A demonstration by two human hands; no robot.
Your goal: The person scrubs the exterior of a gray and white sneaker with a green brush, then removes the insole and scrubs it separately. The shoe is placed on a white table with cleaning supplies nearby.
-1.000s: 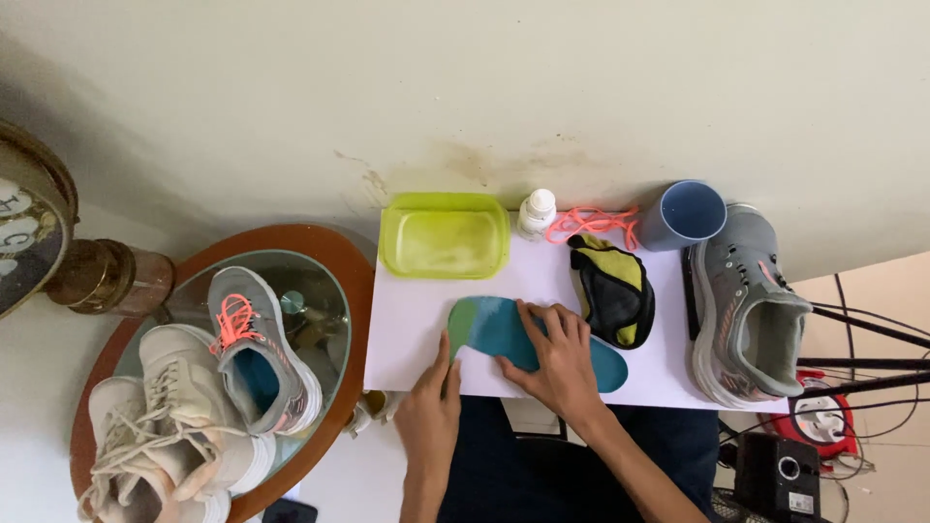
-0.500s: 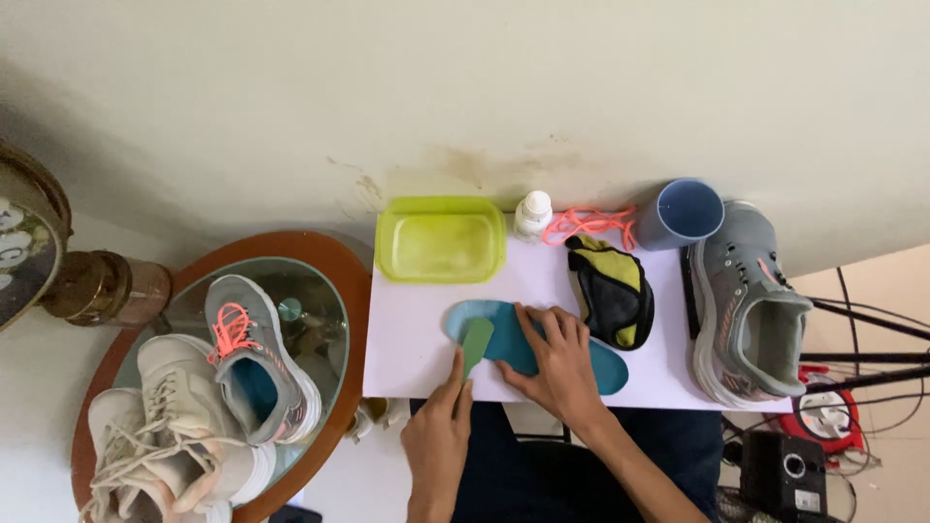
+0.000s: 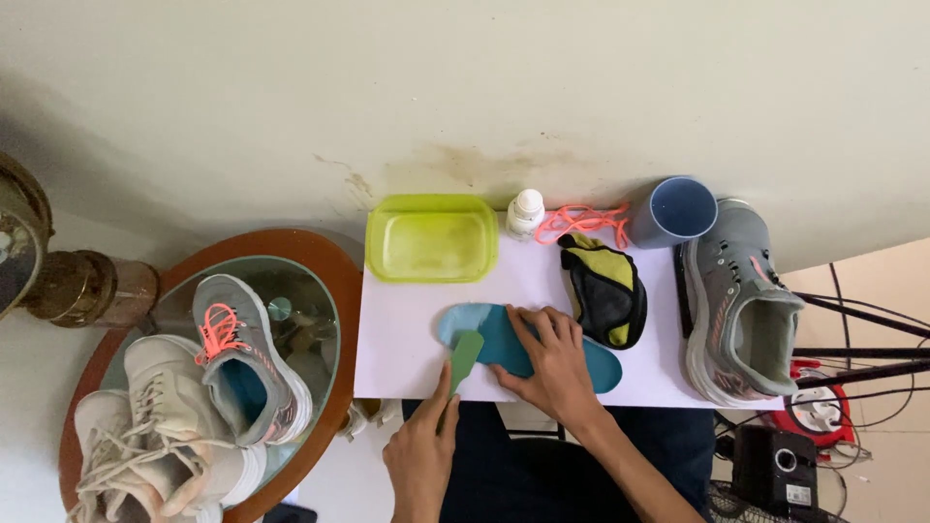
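Below, at the near edge of a white sheet (image 3: 407, 339), a person's left hand (image 3: 421, 455) grips a small green brush (image 3: 464, 356), fingers closed round its handle, the head resting on the pale heel end of a blue insole (image 3: 484, 334). The right hand (image 3: 552, 363) lies flat on the middle of the same insole, fingers spread and pressing it to the sheet; the insole stretches across the sheet's near half, its toe end showing to the right of the wrist. The person's dark trousers (image 3: 542, 475) fill the space beneath the sheet.

Just beyond the right hand sits a crumpled black and yellow cloth (image 3: 605, 291). At the right edge of the sheet a grey sneaker (image 3: 741, 310) lies with its opening facing up and no lace in its eyelets. Farther back, along the wall side, stand a lime-green plastic tray (image 3: 431, 237), a small white bottle (image 3: 526, 213), a loose heap of coral-pink lace (image 3: 581, 223) and a blue cup (image 3: 676, 210) tipped toward the camera.

To the left, a round glass-topped side table (image 3: 320, 291) with a wooden rim carries a second grey sneaker (image 3: 242, 373) with coral laces and a pair of cream sneakers (image 3: 145, 436). A brass lamp base (image 3: 82, 289) stands beyond it. At far right, black cables (image 3: 852, 329) and a small black device (image 3: 775, 473) lie on the floor.
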